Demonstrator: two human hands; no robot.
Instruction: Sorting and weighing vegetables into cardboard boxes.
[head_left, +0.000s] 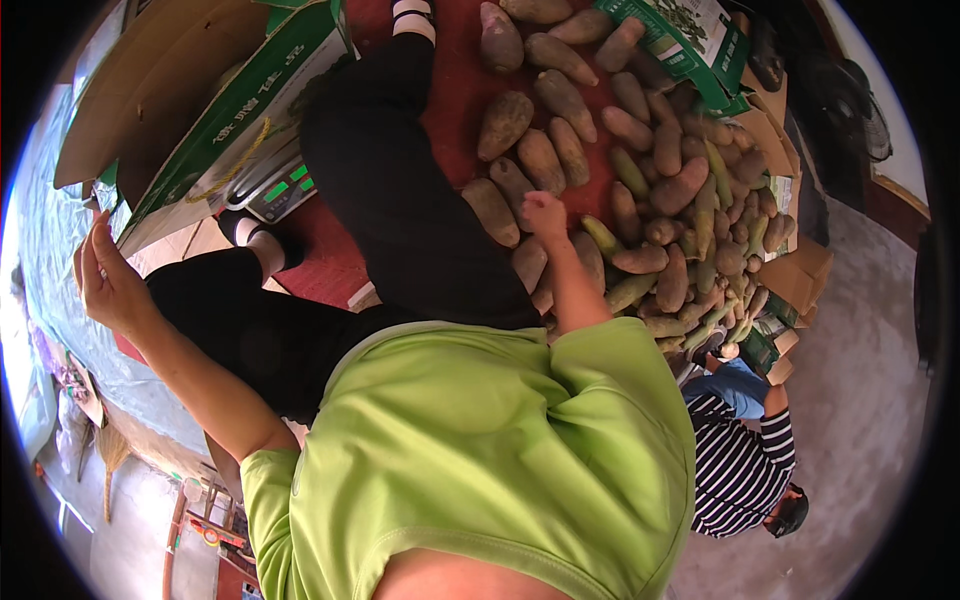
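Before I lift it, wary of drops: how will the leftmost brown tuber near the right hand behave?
The tuber probably feels stiff and fairly heavy, given its plump body. Its rounded sides may let it roll. Its dull skin suggests it isn't slippery.

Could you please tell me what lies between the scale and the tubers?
In the head view, the person's black-clad leg lies between the scale and the tubers, with red floor showing on both sides.

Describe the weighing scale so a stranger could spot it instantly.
Start at the large open carton at upper left. Along its lower right edge sits the scale. Unlike anything around it, it has glowing green displays.
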